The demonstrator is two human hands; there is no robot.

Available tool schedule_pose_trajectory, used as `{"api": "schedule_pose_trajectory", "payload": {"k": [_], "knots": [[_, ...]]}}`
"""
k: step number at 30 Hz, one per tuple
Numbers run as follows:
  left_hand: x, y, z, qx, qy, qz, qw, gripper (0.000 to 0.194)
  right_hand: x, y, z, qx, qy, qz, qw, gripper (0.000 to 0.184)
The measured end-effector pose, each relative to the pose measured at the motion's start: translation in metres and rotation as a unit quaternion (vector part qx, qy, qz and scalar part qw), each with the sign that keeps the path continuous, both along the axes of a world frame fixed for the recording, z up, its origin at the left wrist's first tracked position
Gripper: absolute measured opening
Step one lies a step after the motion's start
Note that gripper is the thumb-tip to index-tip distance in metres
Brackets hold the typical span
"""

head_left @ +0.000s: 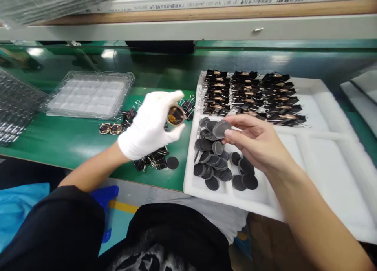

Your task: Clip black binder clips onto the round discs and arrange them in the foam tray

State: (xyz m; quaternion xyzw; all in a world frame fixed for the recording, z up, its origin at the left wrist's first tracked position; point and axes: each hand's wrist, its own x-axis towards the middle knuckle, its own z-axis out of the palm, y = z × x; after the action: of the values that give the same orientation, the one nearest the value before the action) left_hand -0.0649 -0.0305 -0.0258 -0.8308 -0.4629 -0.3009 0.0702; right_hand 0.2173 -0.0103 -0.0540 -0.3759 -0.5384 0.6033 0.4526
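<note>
My left hand [153,119], in a white glove, grips a round watch case [176,115] by its edge, its dark and gold face showing. In my bare right hand [253,137], a grey-black round disc [220,129] is pinched between thumb and fingers. Below it, loose black discs [215,161] lie heaped in the white foam tray [294,145]. One more black disc [172,162] rests flat on the green table. Black binder clips [153,159] lie around and partly behind my left hand.
Rows of binder clips clamped on gold-edged pieces [249,92] fill the tray's back. Two round gold-rimmed pieces [110,128] lie left of my gloved hand. Behind stands a clear plastic tray [88,93]; more clear trays [17,106] are at far left. A shelf edge [224,29] crosses above.
</note>
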Motion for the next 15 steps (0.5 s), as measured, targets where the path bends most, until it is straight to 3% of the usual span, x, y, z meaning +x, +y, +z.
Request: {"api": "schedule_pose_trajectory", "payload": {"k": [4,9,12,15], "knots": [[0.045,0.019,0.001,-0.054,0.007,-0.039,0.998,0.055,0.002,-0.004,-0.002,-0.004,0.031,0.036,0.999,0.03],[0.071,0.023,0.002,-0.1,-0.011,-0.062,0.993,0.046,0.002,-0.006,-0.001,-0.044,0.028,0.062,0.997,0.05],[0.077,0.019,0.006,-0.114,0.004,-0.056,0.992,0.033,-0.004,-0.008,-0.002,-0.107,0.022,0.03,0.994,0.06],[0.081,0.015,0.01,-0.115,0.041,-0.055,0.991,0.028,-0.009,-0.01,-0.003,-0.125,0.009,-0.016,0.992,0.063]]}}
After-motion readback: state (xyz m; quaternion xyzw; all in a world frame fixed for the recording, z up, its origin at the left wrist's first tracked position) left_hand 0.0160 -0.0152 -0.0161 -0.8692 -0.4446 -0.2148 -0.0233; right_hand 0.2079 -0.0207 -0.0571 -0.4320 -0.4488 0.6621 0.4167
